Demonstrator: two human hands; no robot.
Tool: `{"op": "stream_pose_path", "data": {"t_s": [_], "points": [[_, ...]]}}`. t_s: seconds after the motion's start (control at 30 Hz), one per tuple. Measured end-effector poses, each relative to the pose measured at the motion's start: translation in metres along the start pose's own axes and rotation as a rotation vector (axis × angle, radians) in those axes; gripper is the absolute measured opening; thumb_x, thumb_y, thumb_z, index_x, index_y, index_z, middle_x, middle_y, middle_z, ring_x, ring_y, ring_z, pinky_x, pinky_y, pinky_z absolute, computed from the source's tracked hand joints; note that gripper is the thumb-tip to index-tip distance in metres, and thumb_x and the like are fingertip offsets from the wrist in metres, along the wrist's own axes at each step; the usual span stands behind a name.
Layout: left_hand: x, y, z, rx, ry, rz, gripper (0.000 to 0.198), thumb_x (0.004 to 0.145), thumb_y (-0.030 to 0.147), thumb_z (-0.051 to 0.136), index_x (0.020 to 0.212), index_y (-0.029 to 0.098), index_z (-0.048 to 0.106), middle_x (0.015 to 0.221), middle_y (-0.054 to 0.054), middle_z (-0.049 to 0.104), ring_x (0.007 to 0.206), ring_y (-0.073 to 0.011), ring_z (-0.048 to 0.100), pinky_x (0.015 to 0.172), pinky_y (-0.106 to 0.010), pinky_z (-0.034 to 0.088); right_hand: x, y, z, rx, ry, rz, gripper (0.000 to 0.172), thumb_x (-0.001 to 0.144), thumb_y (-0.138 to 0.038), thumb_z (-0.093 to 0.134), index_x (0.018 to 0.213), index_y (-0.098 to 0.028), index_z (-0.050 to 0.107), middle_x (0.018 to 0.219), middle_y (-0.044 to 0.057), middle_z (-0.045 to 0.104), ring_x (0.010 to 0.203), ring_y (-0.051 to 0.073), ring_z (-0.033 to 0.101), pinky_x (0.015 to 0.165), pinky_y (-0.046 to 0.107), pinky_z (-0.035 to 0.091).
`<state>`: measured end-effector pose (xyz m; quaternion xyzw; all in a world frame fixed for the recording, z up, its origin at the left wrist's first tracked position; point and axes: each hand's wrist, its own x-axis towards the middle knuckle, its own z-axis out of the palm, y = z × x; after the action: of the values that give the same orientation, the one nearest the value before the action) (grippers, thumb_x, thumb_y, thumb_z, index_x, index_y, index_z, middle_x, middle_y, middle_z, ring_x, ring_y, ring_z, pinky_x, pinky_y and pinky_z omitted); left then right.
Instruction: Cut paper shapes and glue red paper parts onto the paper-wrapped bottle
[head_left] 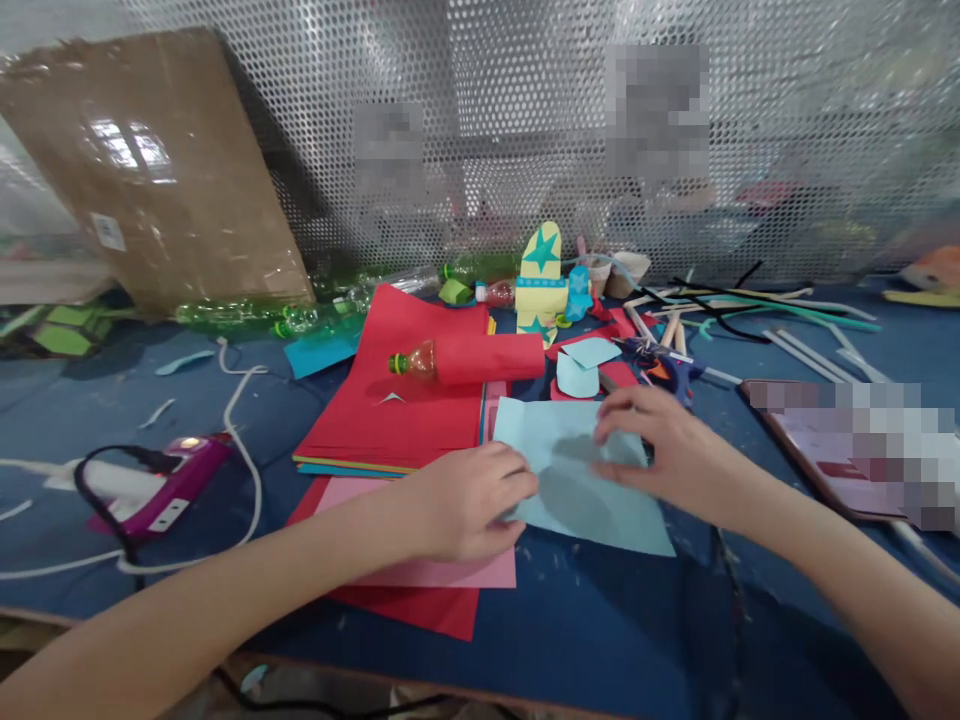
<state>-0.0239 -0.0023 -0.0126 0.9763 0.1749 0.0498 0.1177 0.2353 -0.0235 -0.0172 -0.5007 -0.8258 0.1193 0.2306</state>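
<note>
A light blue sheet of paper lies in front of me, partly over a pink sheet. My left hand is at its left edge, with the fingers curled and closed on that edge. Above the right part of the sheet is my right hand, thumb and fingers apart and nothing between them. Behind my left hand, a small bottle wrapped in red paper lies on a stack of red sheets. Cut light blue pieces lie just beyond the sheet.
A purple power strip with cables sits left. At the right are a phone, a blue glue gun and scattered sticks. Green plastic bottles and a yellow paper rocket stand along the back, near a cardboard sheet.
</note>
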Motion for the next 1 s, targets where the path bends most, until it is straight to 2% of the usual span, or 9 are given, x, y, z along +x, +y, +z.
{"op": "stream_pose_path", "data": {"t_s": [0.07,0.13,0.27,0.4,0.6,0.73,0.8,0.9,1.0], "points": [[-0.003,0.0,0.005,0.007,0.037,0.026,0.015,0.088,0.017,0.046,0.092,0.011,0.06,0.094,-0.013,0.064,0.093,-0.0243,0.058,0.083,-0.034,0.048,-0.007,-0.016,-0.002,0.154,-0.313,-0.067,0.028,0.077,-0.048,0.07,0.092,-0.025,0.062,0.104,0.004,0.059,0.096,0.021,0.059,0.086,0.034,0.048],[-0.005,-0.001,0.009,-0.001,0.073,0.041,0.022,0.092,0.016,0.039,0.089,0.011,0.061,0.092,-0.014,0.065,0.096,-0.0239,0.059,0.087,-0.035,0.047,-0.013,-0.026,0.0,0.166,-0.411,-0.033,0.034,0.074,-0.044,0.073,0.097,-0.024,0.058,0.101,0.003,0.059,0.086,0.019,0.061,0.076,0.032,0.051],[-0.008,-0.009,0.016,-0.094,0.172,-0.021,0.023,0.095,0.019,0.04,0.09,0.011,0.061,0.096,-0.014,0.065,0.096,-0.0223,0.06,0.087,-0.034,0.048,-0.019,-0.024,0.008,0.07,-0.341,0.024,0.004,0.083,-0.022,0.06,0.087,-0.022,0.058,0.091,0.004,0.062,0.081,0.02,0.062,0.071,0.032,0.049],[-0.012,-0.019,0.02,-0.252,0.286,-0.138,0.014,0.09,0.024,0.054,0.1,0.014,0.059,0.096,-0.009,0.067,0.093,-0.0204,0.06,0.083,-0.033,0.049,-0.021,-0.01,0.008,0.112,-0.289,0.18,0.011,0.09,-0.032,0.049,0.09,-0.025,0.058,0.088,0.003,0.068,0.076,0.021,0.065,0.066,0.031,0.048],[-0.009,-0.022,0.024,-0.375,0.288,-0.403,0.016,0.087,0.029,0.057,0.1,0.021,0.06,0.093,-0.003,0.067,0.081,-0.0167,0.062,0.074,-0.029,0.049,-0.023,-0.004,0.009,0.125,-0.208,0.346,0.014,0.083,-0.04,0.052,0.087,-0.027,0.057,0.077,0.002,0.071,0.059,0.021,0.065,0.054,0.029,0.045],[-0.011,-0.019,0.024,-0.45,0.263,-0.527,0.025,0.086,0.028,0.057,0.11,0.024,0.057,0.093,-0.001,0.067,0.079,-0.0155,0.063,0.066,-0.024,0.048,-0.03,-0.003,0.014,0.083,-0.171,0.408,0.014,0.082,-0.04,0.054,0.09,-0.029,0.053,0.081,0.001,0.074,0.05,0.018,0.063,0.049,0.027,0.044],[-0.014,-0.015,0.021,-0.45,0.22,-0.538,0.03,0.085,0.025,0.057,0.115,0.025,0.054,0.088,0.001,0.066,0.073,-0.0144,0.062,0.061,-0.022,0.046,-0.034,-0.006,0.015,0.11,-0.226,0.402,0.014,0.083,-0.039,0.054,0.093,-0.031,0.051,0.076,-0.002,0.073,0.047,0.016,0.061,0.048,0.026,0.044],[-0.017,-0.01,0.016,-0.371,0.15,-0.439,0.027,0.085,0.021,0.053,0.112,0.026,0.057,0.073,0.004,0.06,0.063,-0.0128,0.057,0.059,-0.023,0.043,-0.037,-0.01,0.017,0.125,-0.285,0.379,0.013,0.082,-0.038,0.054,0.092,-0.03,0.05,0.071,-0.002,0.072,0.045,0.016,0.06,0.047,0.025,0.044],[-0.018,-0.007,0.013,-0.297,0.125,-0.386,0.023,0.088,0.022,0.05,0.109,0.025,0.059,0.067,0.004,0.058,0.063,-0.0141,0.056,0.061,-0.024,0.042,-0.039,-0.012,0.019,0.087,-0.27,0.355,0.011,0.082,-0.037,0.052,0.089,-0.029,0.048,0.065,-0.002,0.07,0.038,0.016,0.055,0.042,0.026,0.04]]}}
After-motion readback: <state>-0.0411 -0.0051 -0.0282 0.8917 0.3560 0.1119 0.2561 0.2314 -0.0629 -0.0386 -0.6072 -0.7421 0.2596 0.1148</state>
